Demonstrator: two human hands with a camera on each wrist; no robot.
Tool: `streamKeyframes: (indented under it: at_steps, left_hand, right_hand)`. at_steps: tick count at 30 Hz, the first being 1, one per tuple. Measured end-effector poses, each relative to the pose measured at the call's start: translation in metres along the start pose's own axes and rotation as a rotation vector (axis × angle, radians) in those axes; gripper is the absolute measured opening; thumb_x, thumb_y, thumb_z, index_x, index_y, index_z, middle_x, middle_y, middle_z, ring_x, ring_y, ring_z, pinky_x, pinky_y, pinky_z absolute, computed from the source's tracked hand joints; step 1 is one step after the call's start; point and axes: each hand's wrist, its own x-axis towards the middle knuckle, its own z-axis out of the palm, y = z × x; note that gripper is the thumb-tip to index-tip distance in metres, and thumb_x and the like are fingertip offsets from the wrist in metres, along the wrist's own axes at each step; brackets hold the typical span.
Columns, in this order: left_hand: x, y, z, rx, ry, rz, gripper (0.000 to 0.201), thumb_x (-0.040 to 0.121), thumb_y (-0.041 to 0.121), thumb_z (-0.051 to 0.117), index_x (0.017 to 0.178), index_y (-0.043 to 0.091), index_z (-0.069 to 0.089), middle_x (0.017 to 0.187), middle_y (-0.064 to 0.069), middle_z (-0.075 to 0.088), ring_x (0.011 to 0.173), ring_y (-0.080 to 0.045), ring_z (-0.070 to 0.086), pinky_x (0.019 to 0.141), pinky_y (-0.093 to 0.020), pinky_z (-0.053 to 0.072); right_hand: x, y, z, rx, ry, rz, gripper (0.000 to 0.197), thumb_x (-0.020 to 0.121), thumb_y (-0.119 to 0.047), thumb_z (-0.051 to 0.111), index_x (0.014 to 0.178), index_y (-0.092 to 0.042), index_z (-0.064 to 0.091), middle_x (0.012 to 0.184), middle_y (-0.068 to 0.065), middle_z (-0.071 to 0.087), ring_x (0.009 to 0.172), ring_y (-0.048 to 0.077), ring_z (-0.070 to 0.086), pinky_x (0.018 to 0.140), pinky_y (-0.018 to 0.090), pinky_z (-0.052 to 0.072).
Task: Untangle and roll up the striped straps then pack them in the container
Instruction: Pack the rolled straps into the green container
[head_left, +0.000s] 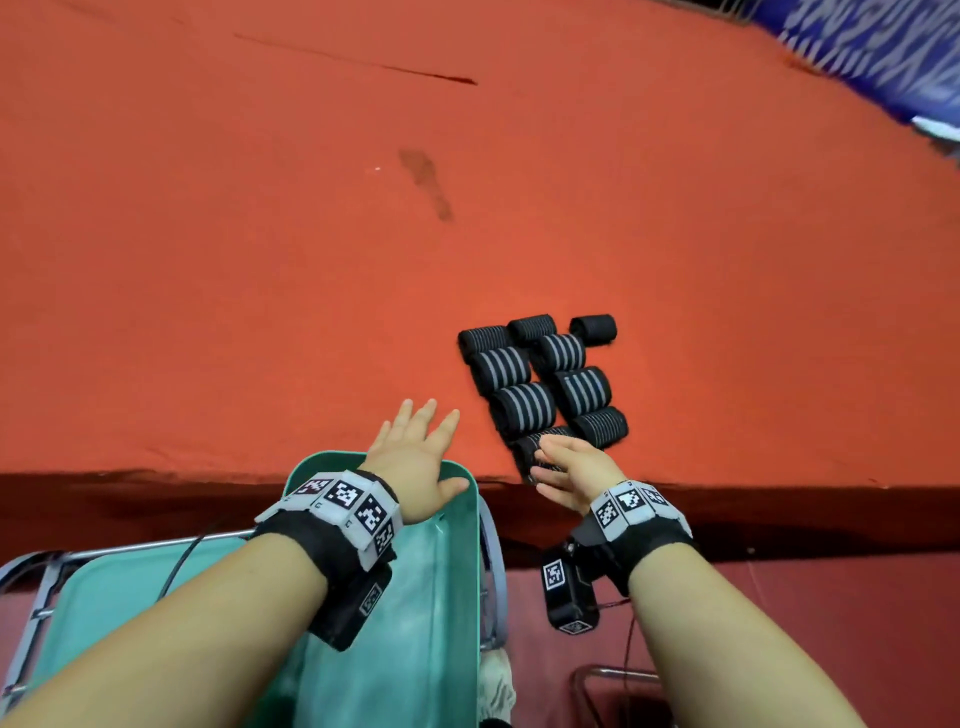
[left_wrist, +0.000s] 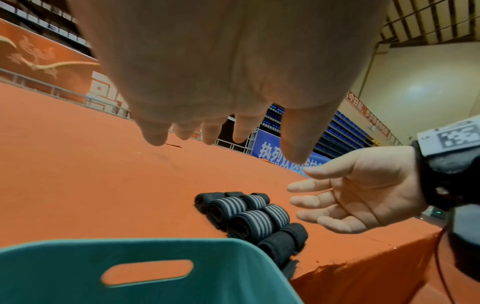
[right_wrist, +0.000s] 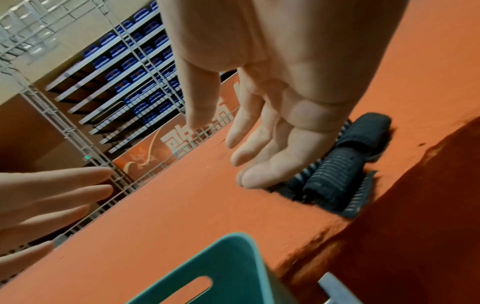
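Note:
Several rolled black straps with grey stripes (head_left: 545, 384) lie in two rows on the orange table near its front edge, also seen as rolled straps (left_wrist: 249, 218) and rolled straps (right_wrist: 340, 170). My right hand (head_left: 563, 470) hovers open just above the nearest roll (head_left: 530, 447), fingers straight, holding nothing; the right hand (left_wrist: 345, 197) shows an empty palm. My left hand (head_left: 415, 447) is spread open above the far rim of the green container (head_left: 452, 571), empty. The container (left_wrist: 155, 273) has a slot handle and stands below the table's front edge, at the left of the straps.
The orange table (head_left: 363, 234) stretches far ahead with a dark stain (head_left: 426, 182) in its middle. A metal chair frame (head_left: 31, 587) holds the container. A blue banner (head_left: 872, 57) lies beyond the table at the back right.

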Motion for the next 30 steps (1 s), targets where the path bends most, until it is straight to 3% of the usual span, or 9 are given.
streamKeyframes:
  at_steps: [4,7,9,13,16,18,24,27,30]
  left_hand:
    - [0.033,0.027,0.009,0.033,-0.020,-0.004,0.079,0.093,0.049,0.044,0.150,0.026,-0.006,0.157,-0.002,-0.014,0.144,-0.025,-0.017,0.117,-0.040,-0.004]
    - [0.062,0.049,0.018,0.014,-0.062,-0.026,0.078,0.093,0.048,0.044,0.150,0.026,-0.005,0.157,-0.002,-0.015,0.144,-0.025,-0.018,0.116,-0.040,-0.004]
    - [0.081,0.062,0.024,-0.021,-0.077,-0.047,0.075,0.094,0.046,0.044,0.150,0.026,-0.003,0.157,-0.001,-0.014,0.144,-0.025,-0.017,0.116,-0.040,-0.004]
    - [0.114,0.079,0.033,-0.093,-0.098,-0.115,0.072,0.094,0.044,0.043,0.150,0.026,0.002,0.158,0.000,-0.011,0.144,-0.023,-0.016,0.117,-0.038,-0.003]
    - [0.129,0.083,0.037,-0.132,-0.123,-0.170,0.070,0.094,0.043,0.044,0.150,0.026,0.006,0.158,0.001,-0.008,0.144,-0.022,-0.014,0.118,-0.038,-0.002]
    - [0.135,0.083,0.039,-0.152,-0.140,-0.206,0.069,0.095,0.042,0.044,0.150,0.025,0.008,0.158,0.001,-0.007,0.145,-0.022,-0.014,0.118,-0.038,-0.001]
    - [0.140,0.091,0.032,-0.186,-0.129,-0.256,0.064,0.095,0.041,0.044,0.149,0.026,0.015,0.158,0.003,-0.003,0.145,-0.020,-0.011,0.117,-0.038,0.003]
    - [0.139,0.092,0.031,-0.212,-0.110,-0.265,0.060,0.095,0.041,0.045,0.148,0.027,0.021,0.158,0.003,-0.001,0.145,-0.020,-0.010,0.118,-0.039,0.004]
    - [0.135,0.091,0.033,-0.230,-0.106,-0.272,0.057,0.094,0.041,0.046,0.146,0.028,0.025,0.158,0.002,0.001,0.145,-0.020,-0.009,0.119,-0.040,0.006]
  right_hand:
    - [0.040,0.003,-0.030,-0.033,0.113,0.091,0.026,0.091,-0.028,0.059,0.115,-0.018,0.055,0.125,0.003,0.056,0.104,0.019,0.058,0.064,0.026,0.050]
    - [0.075,0.003,-0.045,-0.075,0.155,0.157,0.045,0.090,-0.029,0.062,0.130,-0.014,0.050,0.119,0.006,0.057,0.099,0.018,0.056,0.063,0.025,0.052]
    - [0.097,0.003,-0.053,-0.104,0.147,0.203,0.049,0.089,-0.029,0.062,0.131,-0.006,0.050,0.112,0.011,0.057,0.093,0.019,0.056,0.060,0.026,0.053]
    - [0.137,0.010,-0.058,-0.180,0.134,0.288,0.056,0.085,-0.038,0.065,0.124,0.000,0.053,0.114,0.018,0.060,0.103,0.029,0.060,0.089,0.040,0.053]
    - [0.156,0.014,-0.059,-0.270,0.171,0.313,0.067,0.080,-0.047,0.068,0.125,0.000,0.052,0.115,0.015,0.062,0.102,0.029,0.061,0.096,0.040,0.048]
    - [0.161,0.012,-0.061,-0.342,0.164,0.350,0.069,0.082,-0.049,0.064,0.127,0.000,0.049,0.121,0.015,0.060,0.108,0.031,0.058,0.093,0.034,0.043]
    - [0.164,0.007,-0.058,-0.378,0.135,0.367,0.064,0.086,-0.045,0.061,0.129,-0.001,0.046,0.125,0.016,0.056,0.112,0.031,0.056,0.092,0.033,0.041]
    - [0.166,0.015,-0.052,-0.304,0.119,0.328,0.066,0.078,-0.043,0.070,0.126,-0.004,0.049,0.113,0.015,0.060,0.101,0.031,0.062,0.095,0.041,0.049]
    - [0.162,0.017,-0.052,-0.217,0.103,0.360,0.058,0.078,-0.034,0.072,0.123,-0.005,0.049,0.101,0.014,0.064,0.083,0.025,0.065,0.080,0.038,0.057]
